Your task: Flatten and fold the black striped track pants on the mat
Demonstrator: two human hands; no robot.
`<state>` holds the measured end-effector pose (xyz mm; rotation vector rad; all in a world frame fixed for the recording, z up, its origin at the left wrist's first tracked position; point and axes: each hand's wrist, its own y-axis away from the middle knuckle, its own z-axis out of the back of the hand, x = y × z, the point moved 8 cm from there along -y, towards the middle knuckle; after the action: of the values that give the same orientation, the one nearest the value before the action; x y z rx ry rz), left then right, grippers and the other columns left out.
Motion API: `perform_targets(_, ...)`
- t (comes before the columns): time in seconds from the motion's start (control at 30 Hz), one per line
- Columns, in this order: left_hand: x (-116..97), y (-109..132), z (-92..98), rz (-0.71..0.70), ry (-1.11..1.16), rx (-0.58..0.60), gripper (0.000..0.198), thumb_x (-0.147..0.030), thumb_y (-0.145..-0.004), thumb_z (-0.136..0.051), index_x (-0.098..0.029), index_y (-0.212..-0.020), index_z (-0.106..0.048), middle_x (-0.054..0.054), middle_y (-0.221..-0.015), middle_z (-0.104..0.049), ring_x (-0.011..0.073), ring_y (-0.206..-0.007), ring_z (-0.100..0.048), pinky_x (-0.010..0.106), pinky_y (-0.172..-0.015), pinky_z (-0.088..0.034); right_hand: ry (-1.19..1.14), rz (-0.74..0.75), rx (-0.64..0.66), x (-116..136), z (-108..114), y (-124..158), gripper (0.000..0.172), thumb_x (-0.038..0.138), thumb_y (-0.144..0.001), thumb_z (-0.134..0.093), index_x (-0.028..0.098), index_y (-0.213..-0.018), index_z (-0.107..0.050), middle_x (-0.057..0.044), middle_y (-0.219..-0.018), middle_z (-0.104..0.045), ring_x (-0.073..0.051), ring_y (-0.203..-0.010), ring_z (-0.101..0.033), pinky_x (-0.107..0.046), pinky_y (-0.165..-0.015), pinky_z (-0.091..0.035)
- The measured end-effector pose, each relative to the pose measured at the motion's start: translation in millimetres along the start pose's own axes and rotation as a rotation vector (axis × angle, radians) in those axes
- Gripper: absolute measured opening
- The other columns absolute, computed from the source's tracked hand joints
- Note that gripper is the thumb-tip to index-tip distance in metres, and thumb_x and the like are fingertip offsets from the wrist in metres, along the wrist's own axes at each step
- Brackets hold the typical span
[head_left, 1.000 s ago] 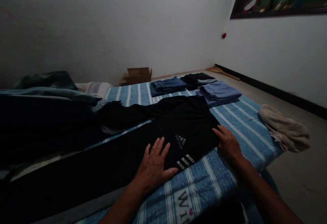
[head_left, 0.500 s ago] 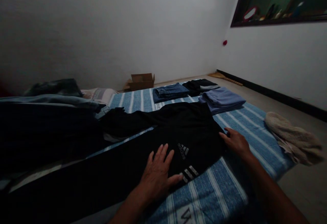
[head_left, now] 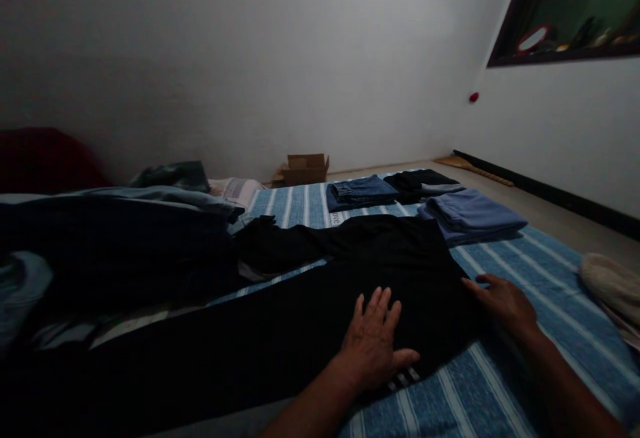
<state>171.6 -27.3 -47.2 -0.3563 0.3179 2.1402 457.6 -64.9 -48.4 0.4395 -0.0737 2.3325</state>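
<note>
Here left hand point(head_left: 373, 345) flat on black trousers point(head_left: 280, 331); right hand point(head_left: 503, 301) at waistband edge.

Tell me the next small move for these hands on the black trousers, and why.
Probably fold the waist end over toward the legs: the left hand lies flat on the black trousers, the right hand is at their waist edge, and they lie spread out flat.

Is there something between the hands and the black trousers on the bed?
Nothing visible. The left hand lies flat on the black trousers, and the right hand touches their edge on the striped bedsheet.
</note>
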Motion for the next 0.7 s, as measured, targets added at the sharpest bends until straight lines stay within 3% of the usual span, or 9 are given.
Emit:
perform_targets(0.1, 1, 2, 0.2, -0.009, 0.009, -0.012, 0.089, -0.078, -0.08, -0.024, -0.018, -0.147, -0.022, 0.015, -0.155, -0.008, 0.0282, -0.142, -0.001, 0.057, -0.112, -0.006, -0.006, -0.014, 0.045, 0, -3, -1, 0.059, 0.071, -0.075, -0.039, 0.022, -0.087, -0.07, -0.013, -0.085, -0.07, -0.032, -0.081, -0.065, -0.037, -0.061, -0.045)
perform_targets(0.23, 1, 3, 0.4, -0.015, 0.012, -0.015, 0.092, -0.079, -0.078, -0.027, -0.019, -0.147, -0.02, 0.014, -0.155, -0.006, 0.0287, -0.142, 0.0, 0.057, -0.112, -0.006, -0.001, -0.017, 0.095, 5, -5, 0, 0.054, 0.071, -0.075, -0.039, 0.023, -0.069, -0.062, -0.011, -0.079, -0.068, -0.028, -0.076, -0.064, -0.034, -0.059, -0.043)
perform_targets(0.43, 2, 4, -0.9, -0.011, -0.014, -0.028, 0.092, -0.079, -0.077, -0.03, -0.021, -0.148, -0.019, 0.013, -0.155, -0.006, 0.0302, -0.142, -0.001, 0.057, -0.112, -0.006, 0.061, 0.042, -0.044, 11, 5, 5, 0.046, 0.066, -0.08, -0.036, 0.025, -0.073, -0.057, -0.008, -0.075, -0.068, -0.026, -0.074, -0.063, -0.031, -0.057, -0.039)
perform_targets(0.7, 2, 4, 0.1, -0.005, 0.032, -0.011, 0.101, -0.083, -0.071, -0.038, -0.02, -0.148, -0.019, 0.015, -0.155, -0.004, 0.031, -0.142, 0.002, 0.056, -0.112, -0.003, 0.103, 0.04, -0.027, 8, -2, 8, 0.046, 0.063, -0.084, -0.032, 0.025, -0.076, -0.056, -0.008, -0.074, -0.067, -0.027, -0.076, -0.064, -0.032, -0.057, -0.039)
